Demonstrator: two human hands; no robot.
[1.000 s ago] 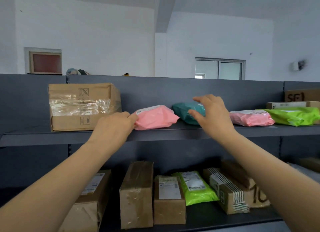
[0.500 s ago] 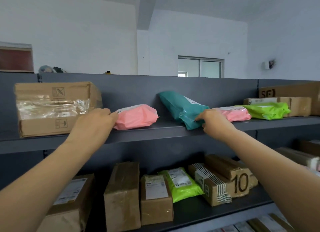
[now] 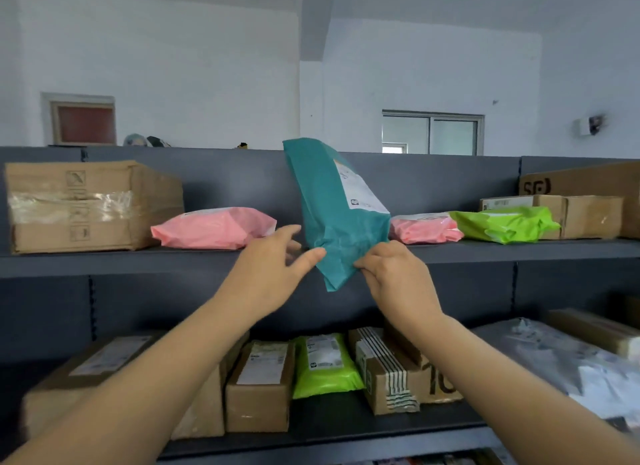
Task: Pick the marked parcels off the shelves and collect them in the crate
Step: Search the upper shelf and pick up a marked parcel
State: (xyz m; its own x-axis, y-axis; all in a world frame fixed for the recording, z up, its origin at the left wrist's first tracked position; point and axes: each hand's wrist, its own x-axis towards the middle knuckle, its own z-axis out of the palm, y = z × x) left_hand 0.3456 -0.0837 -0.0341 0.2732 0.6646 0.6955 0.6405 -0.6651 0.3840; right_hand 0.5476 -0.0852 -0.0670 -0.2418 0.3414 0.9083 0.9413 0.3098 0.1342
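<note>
1. The right hand pinches the teal parcel near its lower corner. The fingers are curled on the plastic, so the grip is narrow and closed on the bag.
2. The teal parcel stands almost upright, its top leaning a little to the left, at the front edge of the upper shelf. Its lowest corner hangs below that edge and its top reaches the top of the shelf's back panel. A white label is on its right side.
3. The left hand holds nothing, and its fingers are spread wide and nearly straight. The thumb tip is at the parcel's lower left edge, but I cannot tell if it really touches.
4. On the upper shelf a pink parcel lies flat, just left of the teal one and behind the left fingers. Further left sits a taped box.
5. Right of the teal parcel lies a second pink parcel. A green parcel touches it, and a brown box is behind the green one.
6. On the lower shelf several boxes stand in a row. A lower green parcel leans between a plain box and a striped box.
</note>
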